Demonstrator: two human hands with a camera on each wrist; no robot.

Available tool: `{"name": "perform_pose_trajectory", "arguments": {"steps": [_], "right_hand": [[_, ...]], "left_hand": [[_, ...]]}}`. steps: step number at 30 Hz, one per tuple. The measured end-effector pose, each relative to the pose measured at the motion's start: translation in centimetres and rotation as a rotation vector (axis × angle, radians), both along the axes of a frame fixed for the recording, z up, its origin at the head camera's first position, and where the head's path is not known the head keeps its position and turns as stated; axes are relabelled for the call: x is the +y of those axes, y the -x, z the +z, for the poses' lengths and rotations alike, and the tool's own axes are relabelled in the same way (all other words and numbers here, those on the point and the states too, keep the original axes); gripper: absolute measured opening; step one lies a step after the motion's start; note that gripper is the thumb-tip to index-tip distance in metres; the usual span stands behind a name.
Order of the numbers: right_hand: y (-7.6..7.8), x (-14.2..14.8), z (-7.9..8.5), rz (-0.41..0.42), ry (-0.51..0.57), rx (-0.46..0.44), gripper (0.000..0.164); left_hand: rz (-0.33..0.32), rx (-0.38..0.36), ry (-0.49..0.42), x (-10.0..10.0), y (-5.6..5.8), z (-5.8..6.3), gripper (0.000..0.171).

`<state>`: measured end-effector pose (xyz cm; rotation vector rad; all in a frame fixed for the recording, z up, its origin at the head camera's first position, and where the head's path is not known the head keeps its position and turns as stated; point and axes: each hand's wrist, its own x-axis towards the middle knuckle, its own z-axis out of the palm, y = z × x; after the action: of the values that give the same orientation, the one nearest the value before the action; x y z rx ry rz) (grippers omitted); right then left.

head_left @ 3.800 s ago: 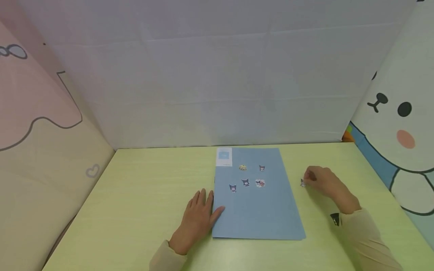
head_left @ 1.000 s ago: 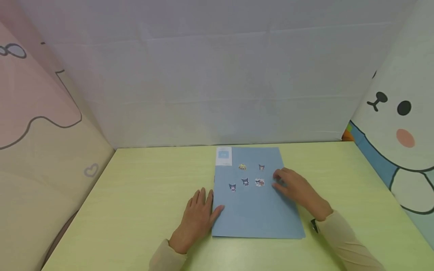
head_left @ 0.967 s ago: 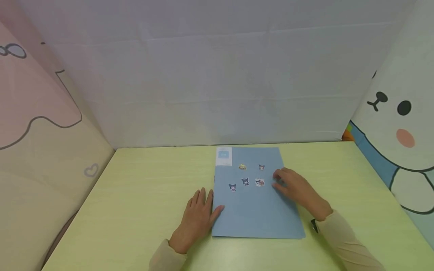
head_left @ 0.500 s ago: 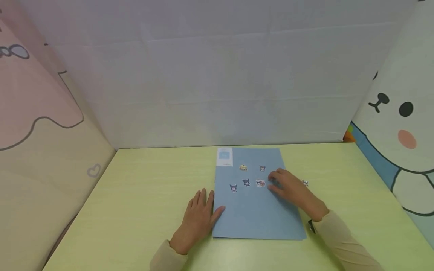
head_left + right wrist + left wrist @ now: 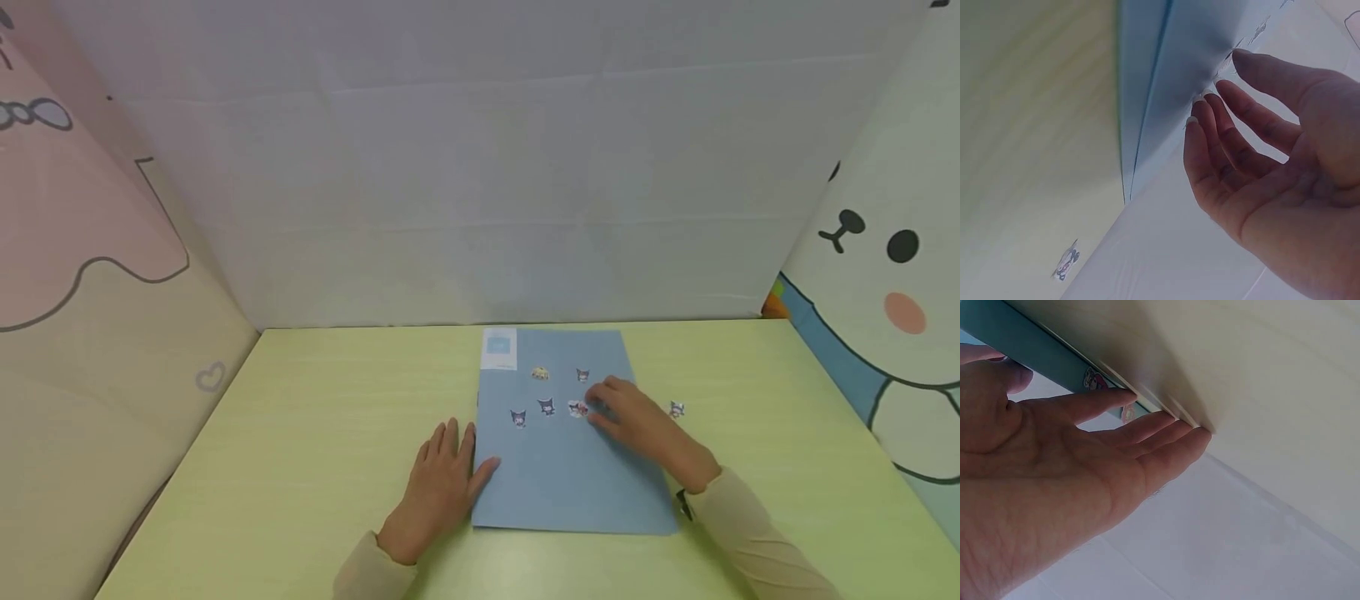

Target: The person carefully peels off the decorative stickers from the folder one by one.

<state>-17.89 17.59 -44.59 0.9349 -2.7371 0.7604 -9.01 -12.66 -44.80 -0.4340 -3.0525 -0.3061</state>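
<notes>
Checking head view: one blue folder (image 5: 555,492) on tabletop (image 5: 352,392), five cartoon stickers (image 5: 547,407) and one white label (image 5: 498,348) on it, one loose sticker (image 5: 677,409) to its right, one dark piece (image 5: 683,505) part-hidden by sleeve (image 5: 738,517). Left hand (image 5: 437,490) flat, fingers straight, thumb on folder; right hand (image 5: 641,422) thumb and fingers apart at the pink-white sticker (image 5: 577,408). Left wrist: fingertips (image 5: 1200,436) touch tabletop beside folder. Right wrist only: folder's layered edge.

Hands, left hand (image 5: 437,492) and right hand (image 5: 645,425): I see two
Blue folder (image 5: 570,483): one
White label (image 5: 498,348): one
Stickers (image 5: 546,407) on the folder: I count five
Loose sticker (image 5: 677,409): one
Dark piece (image 5: 684,505), partly hidden from me: one
</notes>
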Motion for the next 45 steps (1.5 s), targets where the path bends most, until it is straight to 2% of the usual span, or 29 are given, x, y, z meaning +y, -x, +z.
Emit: {"name": "perform_pose_trajectory", "arguments": {"steps": [9, 19, 27, 31, 38, 45], "right_hand": [[-0.1, -0.7, 0.0, -0.031, -0.016, -0.052, 0.017], [0.1, -0.9, 0.0, -0.020, 0.013, -0.028, 0.014], [0.4, -1.0, 0.1, -0.030, 0.045, -0.031, 0.011], [0.5, -1.0, 0.0, -0.045, 0.043, -0.019, 0.011], [0.6, -0.8, 0.0, -0.060, 0.048, -0.024, 0.013], [0.9, -0.4, 0.1, -0.076, 0.060, -0.051, 0.014]], "left_hand": [[-0.003, 0.003, 0.006, 0.0, 0.3, -0.6, 0.065], [0.000, -0.007, -0.004, 0.0, 0.2, -0.3, 0.065], [-0.006, 0.045, -0.010, -0.3, 0.5, -1.6, 0.065], [-0.016, 0.057, -0.014, -0.2, 0.4, -1.5, 0.065], [-0.001, 0.009, -0.004, 0.1, 0.2, -0.3, 0.063], [0.011, -0.017, 0.019, 0.1, 0.3, -0.5, 0.065]]}}
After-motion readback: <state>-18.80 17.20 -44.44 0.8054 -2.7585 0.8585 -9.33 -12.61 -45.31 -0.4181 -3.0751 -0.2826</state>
